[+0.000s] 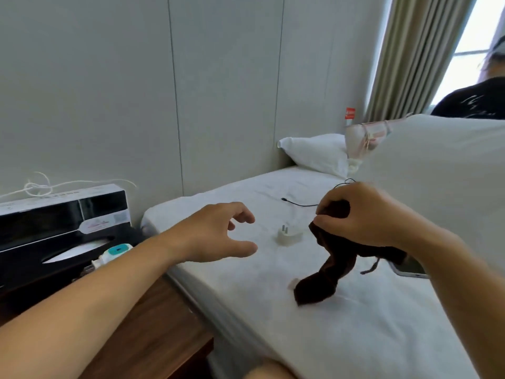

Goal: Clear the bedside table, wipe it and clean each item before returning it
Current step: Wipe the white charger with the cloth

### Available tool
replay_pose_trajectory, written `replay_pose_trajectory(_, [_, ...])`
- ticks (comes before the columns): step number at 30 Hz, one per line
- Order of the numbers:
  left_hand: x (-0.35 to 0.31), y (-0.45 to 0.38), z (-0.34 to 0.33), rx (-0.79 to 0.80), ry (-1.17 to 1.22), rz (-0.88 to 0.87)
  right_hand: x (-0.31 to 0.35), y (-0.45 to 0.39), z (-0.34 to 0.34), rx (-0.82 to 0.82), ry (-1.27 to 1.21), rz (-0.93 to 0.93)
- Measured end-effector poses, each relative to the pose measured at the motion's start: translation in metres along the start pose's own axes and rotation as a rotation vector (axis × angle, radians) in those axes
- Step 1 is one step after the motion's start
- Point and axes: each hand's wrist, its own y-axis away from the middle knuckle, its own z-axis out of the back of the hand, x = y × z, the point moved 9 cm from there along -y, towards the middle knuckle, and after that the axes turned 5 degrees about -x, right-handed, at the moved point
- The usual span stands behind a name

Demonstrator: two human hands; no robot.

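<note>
My right hand (363, 214) is shut on a dark brown cloth (328, 272), which hangs down and touches the white bed sheet (355, 337). My left hand (216, 233) hovers open over the bed, fingers curved, a short way left of a white charger plug (287, 236) lying on the sheet. A thin black cable (297, 203) lies behind the plug. The wooden bedside table (153, 332) is at the lower left, under my left forearm. On it stand a black tissue box (54, 228) and a small white and teal device (114, 254).
A phone (410, 269) lies on the bed, partly under my right wrist. White pillows (317, 154) sit at the head of the bed, with a large one at right. A white cord (38, 187) rests behind the tissue box. Another person (475, 99) is by the curtain.
</note>
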Motion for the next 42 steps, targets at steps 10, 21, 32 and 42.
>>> replay_pose_trajectory(10, [-0.023,-0.086,-0.096,0.069,-0.007,0.097,-0.108,0.029,0.026,-0.046,-0.072,-0.173])
replay_pose_trajectory(21, [0.003,-0.122,-0.136,-0.153,-0.012,0.291,-0.1,0.025,-0.005,-0.042,-0.064,-0.126])
replay_pose_trajectory(32, [-0.019,-0.06,-0.046,-0.392,0.233,0.124,-0.045,0.029,0.001,-0.125,-0.206,-0.006])
replay_pose_trajectory(42, [0.013,0.076,0.097,-0.66,0.237,0.169,0.099,0.016,-0.011,-0.088,-0.436,0.272])
